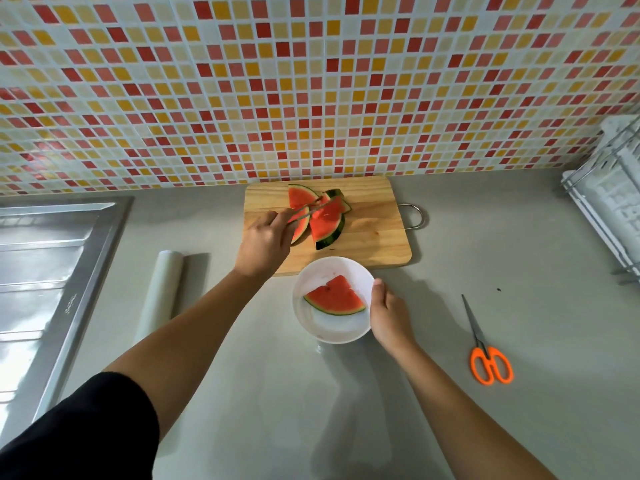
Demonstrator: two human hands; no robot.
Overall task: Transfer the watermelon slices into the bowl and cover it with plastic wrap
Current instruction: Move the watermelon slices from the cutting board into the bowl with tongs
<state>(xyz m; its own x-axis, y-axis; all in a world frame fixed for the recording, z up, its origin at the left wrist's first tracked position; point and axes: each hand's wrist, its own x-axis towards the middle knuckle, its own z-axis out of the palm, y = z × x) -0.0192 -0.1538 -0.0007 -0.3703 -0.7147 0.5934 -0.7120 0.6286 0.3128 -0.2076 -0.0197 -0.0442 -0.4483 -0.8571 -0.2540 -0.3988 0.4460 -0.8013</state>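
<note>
One slice [335, 299] in bowl [311, 282] gripped by right hand [389, 315], left hand [265, 242] clasping tongs [304, 212] over board slices [327, 220]

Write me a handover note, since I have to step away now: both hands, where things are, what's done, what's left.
Left hand: holds metal tongs over the slices on the cutting board.
Right hand: steadies the white bowl at its rim.
Done: one slice in the bowl.
Left: move the remaining slices on the board into the bowl, then cover it using the plastic wrap roll, lying left of the bowl. Scissors lie to the right.
</note>
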